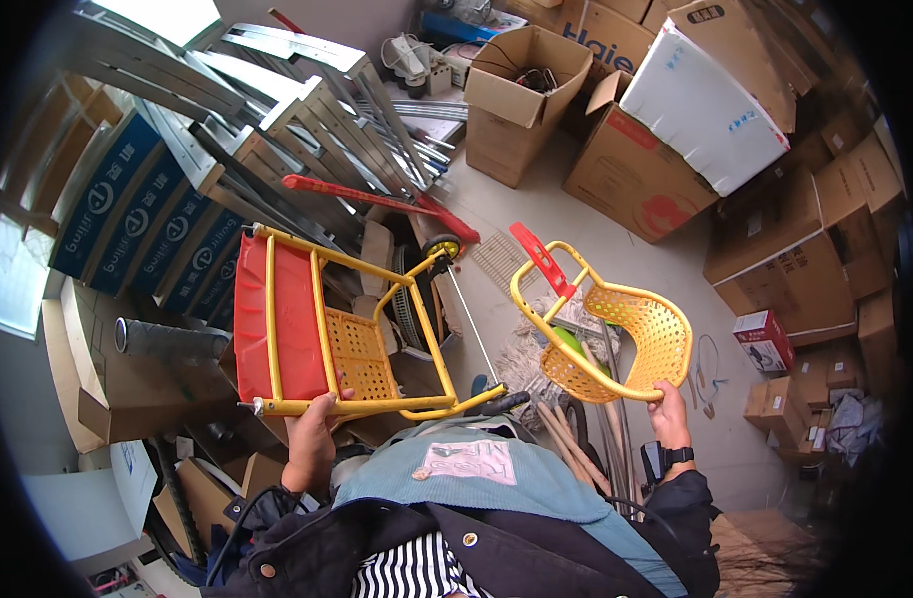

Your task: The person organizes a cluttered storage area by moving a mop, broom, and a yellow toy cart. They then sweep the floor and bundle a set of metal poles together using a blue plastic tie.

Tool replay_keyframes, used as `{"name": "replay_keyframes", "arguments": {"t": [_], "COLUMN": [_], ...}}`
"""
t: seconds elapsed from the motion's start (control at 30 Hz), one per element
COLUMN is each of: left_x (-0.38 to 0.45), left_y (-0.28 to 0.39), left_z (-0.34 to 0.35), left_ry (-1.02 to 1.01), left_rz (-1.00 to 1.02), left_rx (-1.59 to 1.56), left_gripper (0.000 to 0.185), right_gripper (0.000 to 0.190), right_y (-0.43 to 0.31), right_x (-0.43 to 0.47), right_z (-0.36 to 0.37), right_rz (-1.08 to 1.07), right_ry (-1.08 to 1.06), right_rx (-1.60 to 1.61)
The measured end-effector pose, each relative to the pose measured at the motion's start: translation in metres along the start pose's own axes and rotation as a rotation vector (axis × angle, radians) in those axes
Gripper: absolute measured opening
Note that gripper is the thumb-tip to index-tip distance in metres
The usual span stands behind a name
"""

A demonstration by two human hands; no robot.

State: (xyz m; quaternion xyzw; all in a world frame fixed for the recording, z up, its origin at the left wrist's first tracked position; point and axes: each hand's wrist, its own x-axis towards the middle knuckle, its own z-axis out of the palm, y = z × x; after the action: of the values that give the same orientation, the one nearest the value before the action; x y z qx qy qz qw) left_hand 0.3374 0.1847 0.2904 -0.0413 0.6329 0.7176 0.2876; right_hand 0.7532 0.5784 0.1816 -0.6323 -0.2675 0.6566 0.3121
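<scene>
My left hand (310,433) grips the lower tube of a yellow metal frame (273,321), which looks like part of a child's pushcart. A red plastic panel (299,321) spans one end of the frame, with a perforated yellow panel (355,355) beside it. At the other end, a small black-and-yellow wheel (443,247) shows on a thin axle. My right hand (669,422) holds the rim of a perforated yellow plastic seat (656,325). That seat has a yellow tubular loop and a red plastic bar (538,258) at its far side. The two pieces are apart.
Mop heads (520,351) and wooden poles (572,448) lie below the seat. Metal folding ladders (337,112) and blue boxes (105,202) crowd the left. An open carton (508,149), a foam board (699,105) and stacked cartons (785,261) stand ahead and right.
</scene>
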Motion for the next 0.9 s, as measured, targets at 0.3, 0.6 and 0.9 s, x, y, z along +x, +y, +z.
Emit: {"name": "replay_keyframes", "arguments": {"t": [0.3, 0.6, 0.9], "left_x": [-0.001, 0.0, 0.022], "left_y": [-0.003, 0.014, 0.006], "left_z": [0.055, 0.118, 0.163], "left_ry": [-0.16, -0.162, -0.292], "left_rz": [0.121, 0.067, 0.132], "left_rx": [0.179, 0.288, 0.252], "left_gripper": [0.04, 0.043, 0.048], "right_gripper": [0.011, 0.013, 0.013], "right_y": [0.002, 0.001, 0.001], "right_x": [0.048, 0.112, 0.127], "right_z": [-0.016, -0.019, -0.036], "right_rz": [0.072, 0.127, 0.166], "right_ry": [0.0, 0.044, 0.089], "right_rx": [0.048, 0.067, 0.14]}}
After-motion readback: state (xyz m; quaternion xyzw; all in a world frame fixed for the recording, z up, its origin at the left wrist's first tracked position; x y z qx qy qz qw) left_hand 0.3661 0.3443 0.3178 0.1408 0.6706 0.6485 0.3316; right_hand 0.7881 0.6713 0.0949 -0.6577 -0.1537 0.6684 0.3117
